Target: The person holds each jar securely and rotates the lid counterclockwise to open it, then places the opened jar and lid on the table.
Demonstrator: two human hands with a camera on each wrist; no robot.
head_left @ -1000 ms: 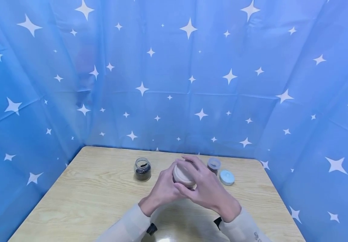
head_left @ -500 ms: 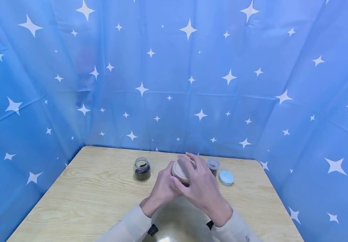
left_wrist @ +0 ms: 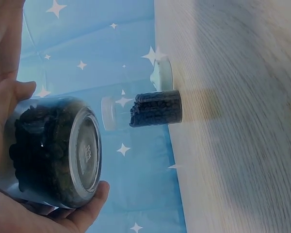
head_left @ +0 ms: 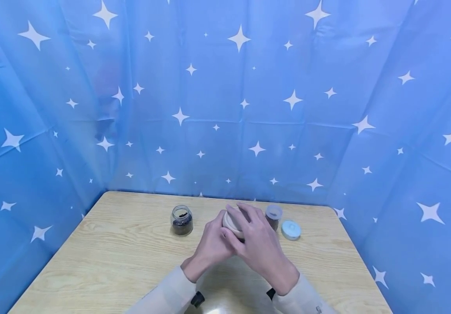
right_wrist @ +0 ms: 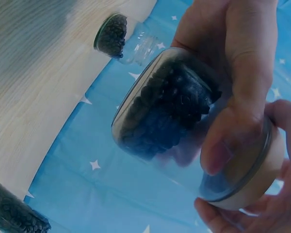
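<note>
One open glass jar [head_left: 182, 223] of dark pieces stands on the wooden table [head_left: 104, 253]; next, the left hand [head_left: 211, 242] grips a similarly filled second jar [left_wrist: 43, 150] above the tabletop, the right hand [head_left: 261, 240] curls round its pale lid [head_left: 231, 226], then come a clear container [head_left: 273, 221] and a light-blue lid [head_left: 291, 230].

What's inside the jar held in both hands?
Dark, lumpy pieces gathered toward the base of the clear jar, with space between them and the pale lid. The left hand covers part of the jar, so whatever lies behind that hand is hidden.
</note>
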